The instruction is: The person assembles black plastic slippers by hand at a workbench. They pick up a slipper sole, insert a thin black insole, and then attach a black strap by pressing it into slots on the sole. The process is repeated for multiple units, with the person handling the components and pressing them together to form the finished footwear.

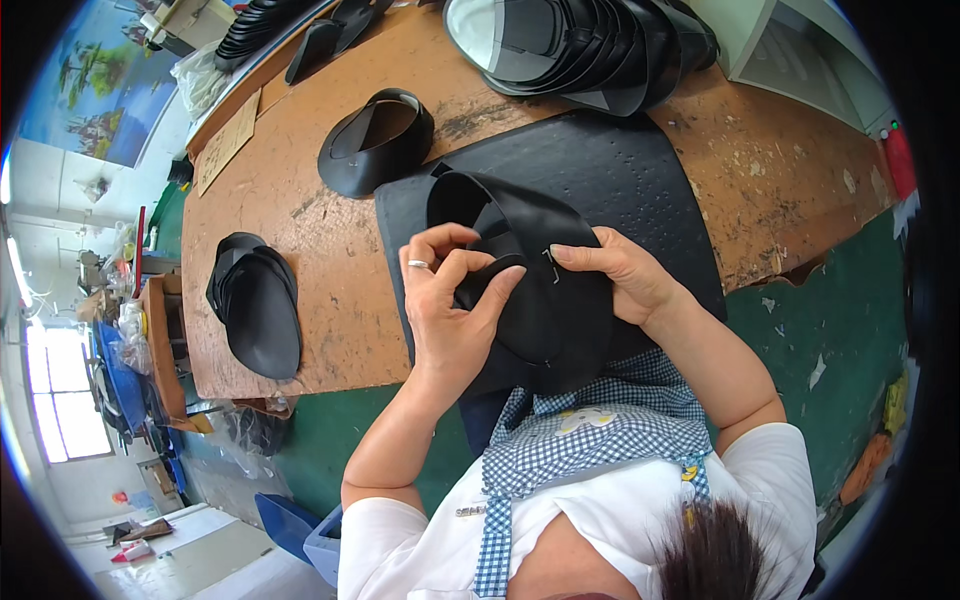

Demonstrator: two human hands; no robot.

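A black shoe upper point(545, 310), looped at its far end, is held between my two hands over the table's near edge. My left hand point(450, 300), with a ring on one finger, pinches an edge of the upper's opening between thumb and fingers. On the right side, my right hand point(622, 275) grips the upper, its thumb on top and its other fingers mostly hidden beneath. Small pale marks, perhaps thread ends or staples, show beside the right thumb. Under the upper lies a black pitted mat point(640, 190).
The worn wooden table point(320, 240) bears a single black upper point(376, 145) beyond my left hand and a stack of black sole-shaped pieces point(258, 310) at left. A large pile of uppers point(590, 50) lies at the back. A grey metal box point(810, 65) stands far right.
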